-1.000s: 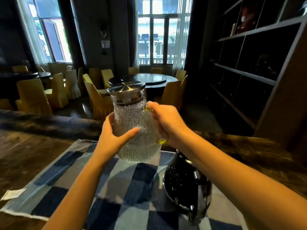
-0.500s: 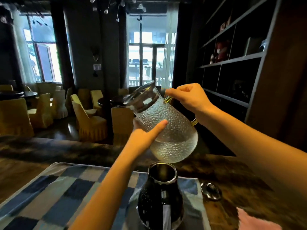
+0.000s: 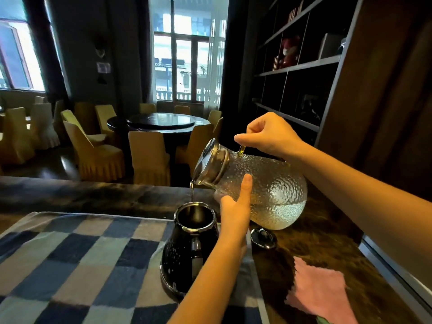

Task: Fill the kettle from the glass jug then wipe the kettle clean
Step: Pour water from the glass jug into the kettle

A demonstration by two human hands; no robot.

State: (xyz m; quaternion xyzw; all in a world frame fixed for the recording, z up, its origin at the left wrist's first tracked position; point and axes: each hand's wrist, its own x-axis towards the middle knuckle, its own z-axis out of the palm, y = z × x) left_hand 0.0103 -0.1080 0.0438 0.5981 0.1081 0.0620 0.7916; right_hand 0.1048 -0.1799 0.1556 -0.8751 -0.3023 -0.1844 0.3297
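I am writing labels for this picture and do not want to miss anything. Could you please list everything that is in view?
glass jug: one, clear dimpled glass with a metal lid, tilted above the kettle
water stream: one, thin, running from the jug into the kettle
kettle: one, black, open, on the checked cloth
kettle lid: one, dark, on the counter right of the kettle
checked cloth: one, blue and grey, on the counter
pink cloth: one, on the counter, far right
counter: one, dark wood
chairs: several, yellow covers, behind
round table: one, dark, among the chairs
shelves: dark, right wall
left hand: thumb against the jug's side
right hand: grips the jug's handle
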